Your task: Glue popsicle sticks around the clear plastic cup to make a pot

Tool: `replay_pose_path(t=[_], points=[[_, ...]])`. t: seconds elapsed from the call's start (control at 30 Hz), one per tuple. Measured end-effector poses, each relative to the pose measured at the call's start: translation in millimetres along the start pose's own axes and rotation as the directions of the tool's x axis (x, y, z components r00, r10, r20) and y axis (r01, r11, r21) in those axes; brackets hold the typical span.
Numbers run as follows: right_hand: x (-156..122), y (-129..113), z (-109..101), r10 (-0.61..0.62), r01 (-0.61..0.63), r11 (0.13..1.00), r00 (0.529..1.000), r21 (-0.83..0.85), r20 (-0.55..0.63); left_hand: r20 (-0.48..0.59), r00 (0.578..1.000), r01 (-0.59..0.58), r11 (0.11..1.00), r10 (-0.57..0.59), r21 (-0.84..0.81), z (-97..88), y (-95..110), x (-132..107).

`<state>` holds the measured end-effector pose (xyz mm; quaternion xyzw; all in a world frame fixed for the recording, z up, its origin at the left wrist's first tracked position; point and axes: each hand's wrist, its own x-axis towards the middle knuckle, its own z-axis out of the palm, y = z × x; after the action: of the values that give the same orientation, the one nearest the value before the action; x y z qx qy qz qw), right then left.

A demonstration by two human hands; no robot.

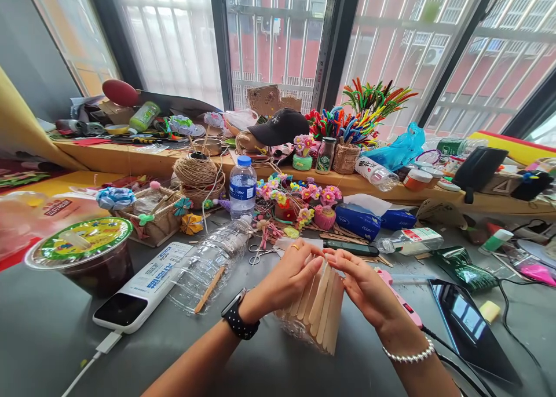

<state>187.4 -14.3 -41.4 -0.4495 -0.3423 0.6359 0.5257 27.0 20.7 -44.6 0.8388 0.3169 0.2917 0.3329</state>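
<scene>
Nearest you on the grey bench [278, 371], the stick piece [324, 313] stood directly before you: flat wooden sticks set side by side, with clear plastic [297, 330] showing at its lower edge. Your left hand [299, 272] arched over the upper stick ends and your right hand [367, 287] lay along the right side, both gripping the piece near its top, though some fingertips were hidden. It looked light; the wood seemed stiff, the plastic thin and likely to buckle or slip under a squeeze. The joins were probably the weak point, so a gentle hold low around the sticks, spread over several at once, suited it better than a pinch on one end. Just beyond your right wrist lay a pink corded tool [405, 302]. Farther off were scissors [259, 252] and an upright water bottle [242, 189].
</scene>
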Motion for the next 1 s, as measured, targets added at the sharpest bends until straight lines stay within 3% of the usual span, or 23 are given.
replay_pose_path(t=[0.3, 1.0], points=[[3, 0, -2, 0.019, -0.019, 1.000, 1.000, 0.007, 0.014, 0.125, 0.992, 0.006, 1.000, -0.004, -0.017, -9.0, 0, -2], [1, 0, -3, 0.010, -0.008, 1.000, 0.998, -0.022, 0.060, 0.186, 0.982, -0.028, 1.000, 0.026, 0.006, -12.8, 1, -3]])
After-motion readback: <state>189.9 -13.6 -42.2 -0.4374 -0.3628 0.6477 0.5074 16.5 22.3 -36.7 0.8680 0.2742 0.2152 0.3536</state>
